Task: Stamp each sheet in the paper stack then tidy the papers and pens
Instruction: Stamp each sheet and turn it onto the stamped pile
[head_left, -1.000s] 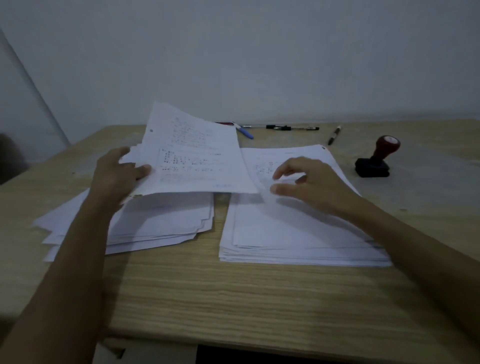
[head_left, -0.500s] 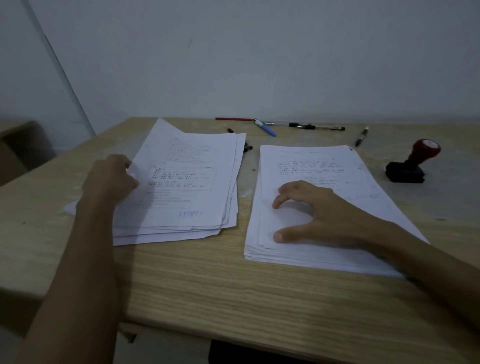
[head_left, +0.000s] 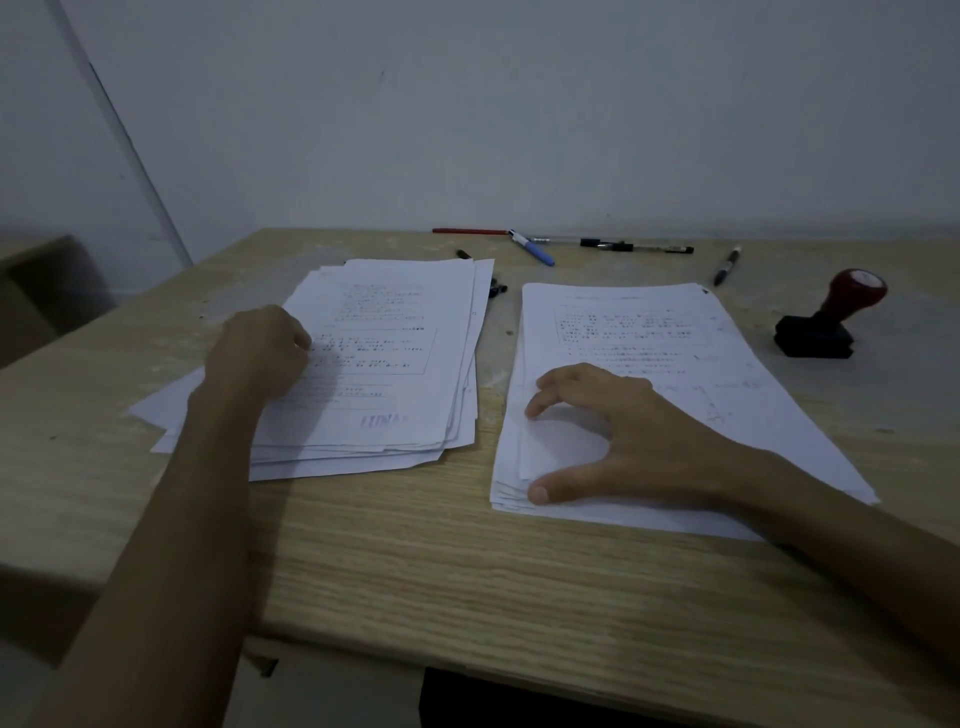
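Two piles of printed paper are being supported by a pale wooden table (head_left: 395, 561), which is being backed by a plain grey wall (head_left: 519, 104). On the right, the neater stack (head_left: 675, 332) is being pressed by the right hand (head_left: 618, 431), whose fingers (head_left: 550, 395) are being spread wide and arched, the thumb being laid flat near the stack's near left corner; nothing is being gripped by it. On the left, the looser, fanned-out pile (head_left: 395, 364) is being touched by the left hand (head_left: 260, 353), which is being rested on the left part of the top sheet with its fingers curled under (whether a sheet edge is being pinched cannot be told, since the fingertips are being hidden by the knuckles). A faint blue stamp mark (head_left: 383, 420) is being shown near the bottom edge of that top sheet. To the right of the stack, well apart from both hands, a stamp (head_left: 826, 317) with a red handle and black base is being left tilted on the table. Along the far edge, several pens are being left scattered: a red pen (head_left: 467, 230), a blue-capped pen (head_left: 532, 248), a clear pen (head_left: 623, 244) with black fittings, and a dark marker (head_left: 726, 266). Part of another dark pen (head_left: 497, 288) is being glimpsed between the two piles.
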